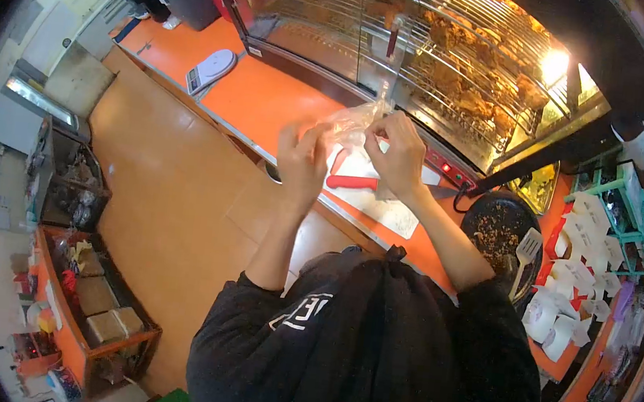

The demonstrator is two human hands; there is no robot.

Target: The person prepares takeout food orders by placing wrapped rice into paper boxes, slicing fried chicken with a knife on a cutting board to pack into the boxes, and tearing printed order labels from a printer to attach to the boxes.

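Observation:
Between my two hands stretches a piece of thin clear plastic (pixel 354 123); whether it is a bag or a disposable glove I cannot tell. My left hand (pixel 301 160) grips its near-left side with curled fingers. At the other end, my right hand (pixel 399 156) pinches the plastic between thumb and fingers. Below them a white cutting board (pixel 395 218) lies on the orange counter (pixel 269 105). On the board rests a red-handled knife (pixel 351 182), its blade partly hidden behind my right wrist. Another red handle (pixel 339 160) shows beside it, partly covered.
A glass warming cabinet (pixel 461 74) with browned meat pieces on racks stands behind the board. To the right are a dark pan (pixel 493 219), a slotted spatula (pixel 527 246) and several white boxes (pixel 574 267). A kitchen scale (pixel 211 72) sits further left.

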